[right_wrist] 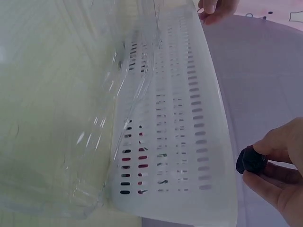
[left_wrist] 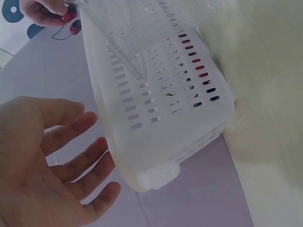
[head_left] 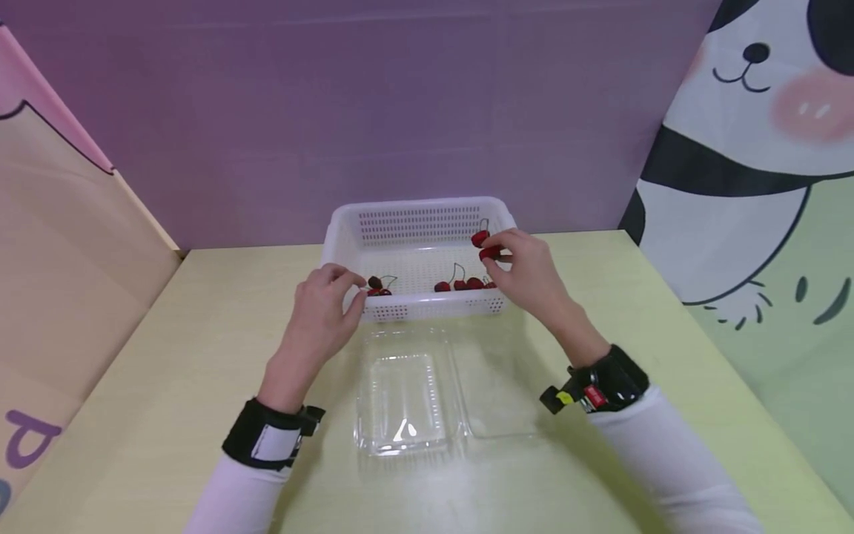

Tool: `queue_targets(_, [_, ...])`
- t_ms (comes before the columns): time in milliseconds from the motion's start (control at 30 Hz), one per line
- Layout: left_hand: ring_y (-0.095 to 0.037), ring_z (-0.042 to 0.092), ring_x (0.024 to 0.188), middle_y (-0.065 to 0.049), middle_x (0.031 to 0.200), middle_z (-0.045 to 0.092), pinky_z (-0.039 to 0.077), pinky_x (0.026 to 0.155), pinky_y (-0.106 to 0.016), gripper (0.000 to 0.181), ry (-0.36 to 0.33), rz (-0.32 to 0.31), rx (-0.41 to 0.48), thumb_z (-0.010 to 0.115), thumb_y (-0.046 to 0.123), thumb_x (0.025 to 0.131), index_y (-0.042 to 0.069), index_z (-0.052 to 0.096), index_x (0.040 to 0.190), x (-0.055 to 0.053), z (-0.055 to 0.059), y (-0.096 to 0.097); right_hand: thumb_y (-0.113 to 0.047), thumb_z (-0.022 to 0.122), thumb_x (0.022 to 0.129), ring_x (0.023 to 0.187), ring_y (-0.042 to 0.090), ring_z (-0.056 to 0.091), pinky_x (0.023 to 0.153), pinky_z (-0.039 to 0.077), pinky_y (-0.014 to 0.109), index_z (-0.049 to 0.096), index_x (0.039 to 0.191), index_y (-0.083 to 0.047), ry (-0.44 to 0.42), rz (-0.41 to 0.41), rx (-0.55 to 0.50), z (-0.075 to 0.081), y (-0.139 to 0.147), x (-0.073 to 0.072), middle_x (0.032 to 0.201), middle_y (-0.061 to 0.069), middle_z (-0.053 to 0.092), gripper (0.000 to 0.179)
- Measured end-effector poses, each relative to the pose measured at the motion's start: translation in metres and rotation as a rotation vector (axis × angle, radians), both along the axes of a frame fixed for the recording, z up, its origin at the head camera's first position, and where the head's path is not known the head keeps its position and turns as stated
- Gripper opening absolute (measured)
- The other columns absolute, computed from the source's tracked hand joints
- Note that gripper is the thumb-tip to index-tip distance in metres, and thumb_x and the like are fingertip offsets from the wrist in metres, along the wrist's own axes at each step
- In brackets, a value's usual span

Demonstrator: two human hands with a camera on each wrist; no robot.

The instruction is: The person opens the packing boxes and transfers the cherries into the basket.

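Note:
In the head view my right hand (head_left: 532, 273) pinches a red cherry (head_left: 490, 254) between thumb and fingertips, above the right side of the white basket (head_left: 427, 305). A second cherry (head_left: 480, 238) with an upright stem is close against it; in the right wrist view the dark held cherry (right_wrist: 254, 160) partly hides another. At the basket's front left corner, my left hand (head_left: 322, 310) is raised with loosely bent fingers. The left wrist view shows that hand (left_wrist: 61, 156) with its fingers apart and nothing between them, near the rim. Cherries (head_left: 379, 291) lie beside it inside the basket.
Several more cherries (head_left: 459, 285) with stems lie along the basket's front right inside. A clear plastic clamshell box (head_left: 400, 404) lies opened flat before the basket on the pale table (head_left: 200, 356). A purple backdrop (head_left: 400, 111) stands right behind the basket.

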State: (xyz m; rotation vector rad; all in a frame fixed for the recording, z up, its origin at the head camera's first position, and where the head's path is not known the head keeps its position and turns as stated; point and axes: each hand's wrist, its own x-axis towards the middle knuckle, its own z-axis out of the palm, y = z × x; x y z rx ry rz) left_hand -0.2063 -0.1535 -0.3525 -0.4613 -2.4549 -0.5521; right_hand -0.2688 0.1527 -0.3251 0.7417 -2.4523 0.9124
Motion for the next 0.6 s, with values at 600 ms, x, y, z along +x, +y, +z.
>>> queue_targets(600, [-0.032, 0.056, 0.095, -0.016, 0.111, 0.059, 0.042, 0.082, -0.046, 0.020, -0.055, 0.007, 0.005, 0.069, 0.015, 0.091, 0.002, 0.069, 0.107, 0.001, 0.001, 0.000, -0.001, 0.065, 0.089, 0.102, 0.031, 0.062, 0.081, 0.052, 0.038, 0.066, 0.111, 0.005, -0.012, -0.078, -0.012, -0.005, 0.017, -0.006, 0.109, 0.015, 0.064, 0.023])
